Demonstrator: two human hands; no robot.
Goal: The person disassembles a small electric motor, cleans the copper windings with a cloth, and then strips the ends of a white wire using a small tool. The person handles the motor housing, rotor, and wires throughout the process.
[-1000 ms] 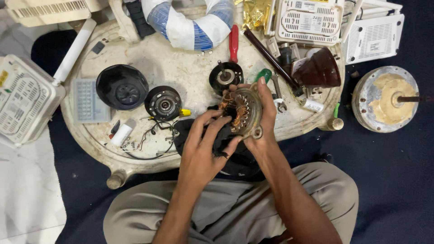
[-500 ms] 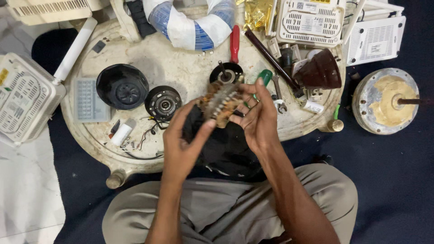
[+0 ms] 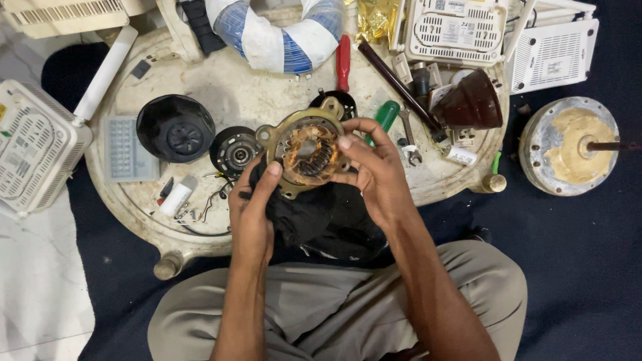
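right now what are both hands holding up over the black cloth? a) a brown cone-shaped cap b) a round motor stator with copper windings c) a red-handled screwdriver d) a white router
b: the left hand and right hand grip a round motor stator with copper windings, above the black cloth.

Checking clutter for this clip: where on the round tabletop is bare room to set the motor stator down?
Bare patch: upper middle of the round tabletop, between the black cap, the blue-and-white ring and the stator held in both the left hand and right hand. Crowded: the right side around the green-handled screwdriver and brown cup.
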